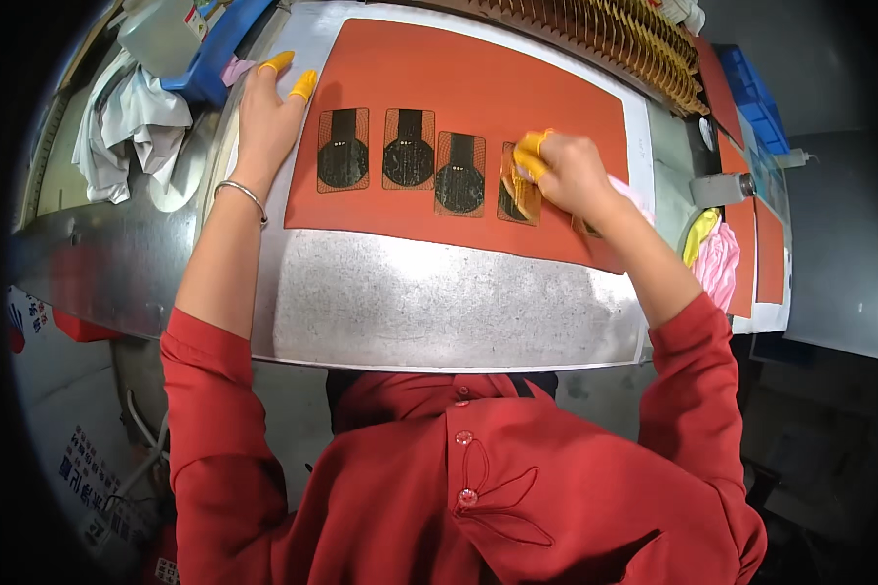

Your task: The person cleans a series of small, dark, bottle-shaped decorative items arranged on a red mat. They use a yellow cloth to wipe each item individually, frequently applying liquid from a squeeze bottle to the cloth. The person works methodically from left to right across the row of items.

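Note:
Several flat rectangular pieces lie in a row on an orange mat (439, 73). Each has a black disc-and-stem shape inside a bronze patterned border, like the leftmost piece (342, 161) and the third piece (460, 185). Yellow finger covers show on both hands. My left hand (268, 112) rests at the mat's left edge, fingers apart, holding nothing. Over the fourth piece (514, 207), my right hand (571, 168) has its fingers pinched together on something pale, partly hidden. Another piece is mostly covered by my right forearm.
Bare metal tabletop (439, 302) lies nearest my body. A rack of upright golden plates (615, 39) stands at the back. At left are a white cloth (137, 117) and a blue bin (215, 63); at right, a grey bottle (722, 188) and a pink cloth (717, 263).

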Tool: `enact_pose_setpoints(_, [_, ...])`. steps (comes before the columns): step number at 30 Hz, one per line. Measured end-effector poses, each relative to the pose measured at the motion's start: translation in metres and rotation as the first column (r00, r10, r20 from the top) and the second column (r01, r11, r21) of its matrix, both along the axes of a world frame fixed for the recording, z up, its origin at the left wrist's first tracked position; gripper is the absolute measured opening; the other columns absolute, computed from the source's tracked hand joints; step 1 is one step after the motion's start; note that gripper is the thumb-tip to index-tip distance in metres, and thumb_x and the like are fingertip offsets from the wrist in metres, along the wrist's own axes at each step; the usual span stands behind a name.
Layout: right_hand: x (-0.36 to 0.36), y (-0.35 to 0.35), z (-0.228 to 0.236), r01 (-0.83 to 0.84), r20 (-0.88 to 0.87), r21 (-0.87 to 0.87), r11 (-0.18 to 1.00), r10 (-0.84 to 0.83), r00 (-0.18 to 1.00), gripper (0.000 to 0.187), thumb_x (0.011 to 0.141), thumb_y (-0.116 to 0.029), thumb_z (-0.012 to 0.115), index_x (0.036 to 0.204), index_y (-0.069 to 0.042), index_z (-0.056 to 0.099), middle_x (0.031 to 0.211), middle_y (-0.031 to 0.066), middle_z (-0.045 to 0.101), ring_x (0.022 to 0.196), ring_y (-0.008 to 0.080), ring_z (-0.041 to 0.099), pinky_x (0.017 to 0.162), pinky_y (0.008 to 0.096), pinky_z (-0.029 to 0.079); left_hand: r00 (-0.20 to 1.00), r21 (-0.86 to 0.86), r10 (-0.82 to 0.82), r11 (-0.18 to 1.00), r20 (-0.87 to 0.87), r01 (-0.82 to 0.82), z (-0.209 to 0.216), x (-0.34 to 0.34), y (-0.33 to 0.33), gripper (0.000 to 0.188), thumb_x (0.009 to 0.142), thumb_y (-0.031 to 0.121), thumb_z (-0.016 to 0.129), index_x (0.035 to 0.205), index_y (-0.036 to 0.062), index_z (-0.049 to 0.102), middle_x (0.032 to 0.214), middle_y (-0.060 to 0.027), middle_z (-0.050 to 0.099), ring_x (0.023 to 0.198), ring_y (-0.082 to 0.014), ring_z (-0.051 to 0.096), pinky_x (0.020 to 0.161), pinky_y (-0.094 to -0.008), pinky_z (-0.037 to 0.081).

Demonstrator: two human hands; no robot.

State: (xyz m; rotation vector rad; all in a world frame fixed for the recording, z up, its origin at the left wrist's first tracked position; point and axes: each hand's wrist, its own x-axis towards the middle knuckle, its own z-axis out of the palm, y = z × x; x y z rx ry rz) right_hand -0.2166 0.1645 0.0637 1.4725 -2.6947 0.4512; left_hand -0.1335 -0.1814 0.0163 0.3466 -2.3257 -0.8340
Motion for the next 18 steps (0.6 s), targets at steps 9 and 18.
enact_pose_setpoints(9, [0.044, 0.023, 0.002, -0.154, 0.018, -0.070, 0.986, 0.156, 0.988, 0.010, 0.072, -0.010, 0.066, 0.081, -0.008, 0.063, 0.068, 0.0115, 0.059, 0.064, 0.0293, 0.058, 0.057, 0.0370, 0.048, 0.999, -0.011, 0.037, 0.999, -0.001, -0.037, -0.003, -0.001, -0.001, 0.043, 0.081, 0.026, 0.062, 0.115, 0.0014, 0.054, 0.115, -0.0180, 0.053, 0.108, -0.0319, 0.050, 0.091, -0.0371, 0.039])
enact_pose_setpoints(18, [0.038, 0.020, 0.000, -0.145, 0.016, 0.013, 0.989, 0.145, 0.989, 0.009, 0.074, -0.011, 0.065, 0.082, -0.007, 0.063, 0.070, 0.0110, 0.060, 0.063, 0.0284, 0.059, 0.056, 0.0385, 0.047, 0.999, -0.038, 0.036, 0.999, 0.003, -0.036, -0.003, -0.001, -0.002, 0.041, 0.083, 0.024, 0.060, 0.115, 0.0004, 0.054, 0.114, -0.0189, 0.053, 0.109, -0.0321, 0.050, 0.092, -0.0369, 0.039])
